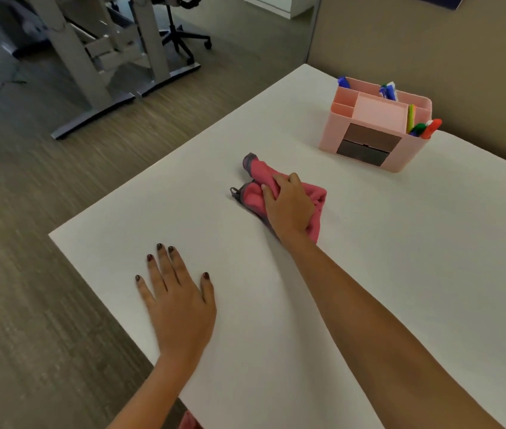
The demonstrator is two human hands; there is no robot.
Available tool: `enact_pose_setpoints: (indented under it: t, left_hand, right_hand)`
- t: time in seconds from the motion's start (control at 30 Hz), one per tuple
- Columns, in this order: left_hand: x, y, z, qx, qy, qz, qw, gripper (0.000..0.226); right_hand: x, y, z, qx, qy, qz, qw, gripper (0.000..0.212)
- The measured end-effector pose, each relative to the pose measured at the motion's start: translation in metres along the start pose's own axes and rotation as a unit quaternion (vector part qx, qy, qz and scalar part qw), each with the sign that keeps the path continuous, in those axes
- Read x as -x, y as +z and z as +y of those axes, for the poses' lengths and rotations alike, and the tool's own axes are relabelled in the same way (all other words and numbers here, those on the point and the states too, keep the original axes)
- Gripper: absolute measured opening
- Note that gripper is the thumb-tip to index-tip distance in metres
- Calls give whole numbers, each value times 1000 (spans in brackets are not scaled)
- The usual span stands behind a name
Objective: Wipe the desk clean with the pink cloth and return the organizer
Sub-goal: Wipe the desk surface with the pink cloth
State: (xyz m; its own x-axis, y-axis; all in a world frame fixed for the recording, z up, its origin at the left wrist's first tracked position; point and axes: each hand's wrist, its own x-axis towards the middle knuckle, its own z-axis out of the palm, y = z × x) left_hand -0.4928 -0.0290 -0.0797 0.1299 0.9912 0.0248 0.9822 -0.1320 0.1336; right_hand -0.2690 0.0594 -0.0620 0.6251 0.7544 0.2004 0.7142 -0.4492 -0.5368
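Observation:
The pink cloth [316,199], edged in grey, lies bunched on the white desk [400,258] near its middle. My right hand [288,205] presses down on it with the fingers curled into the fabric. My left hand [177,301] rests flat on the desk near the left front edge, fingers spread, holding nothing. The pink organizer [375,125] stands upright at the far right of the desk, close to the wall, with markers and pens in its compartments and two dark drawers in its front.
A beige partition wall [431,41] runs behind the desk. Left of the desk the floor [28,243] drops away, with grey desk legs [90,72] and an office chair base [183,38] farther back.

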Motion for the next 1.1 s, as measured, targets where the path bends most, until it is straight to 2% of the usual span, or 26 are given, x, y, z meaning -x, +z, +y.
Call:
enact_pose_setpoints:
  t: [0.07, 0.27, 0.5, 0.6, 0.7, 0.83, 0.97, 1.03, 1.1]
  left_hand:
    - [-1, 0, 0, 1, -3, -2, 1000, 69]
    - [-1, 1, 0, -3, -8, -11, 1000, 70]
    - [-1, 1, 0, 4, -13, -16, 1000, 70]
    - [-2, 2, 1, 6, -17, -18, 1000, 70]
    - [-3, 2, 1, 4, -19, -21, 1000, 70]
    - [-5, -1, 0, 10, -20, -21, 1000, 68]
    - [-5, -4, 1, 9, -19, -20, 1000, 67]
    - [-6, -4, 0, 11, -19, -14, 1000, 68]
    - [-5, -4, -1, 16, -17, -10, 1000, 68]
  right_hand:
    - [-10, 11, -8, -5, -19, -6, 1000, 29]
    - [-55, 37, -31, 2, -1, 10, 1000, 32]
    - [-89, 67, -73, 0, -24, -39, 999, 33]
    - [-80, 82, -105, -8, -77, -76, 994, 34]
    - [-49, 99, -142, -13, -169, -123, 978, 34]
    - [2, 110, -176, -21, -293, -191, 937, 31]
    - [42, 98, -172, -50, -398, -226, 888, 32]
    - [47, 89, -161, -54, -402, -226, 886, 31]
    - [43, 77, -142, -41, -364, -206, 908, 31]
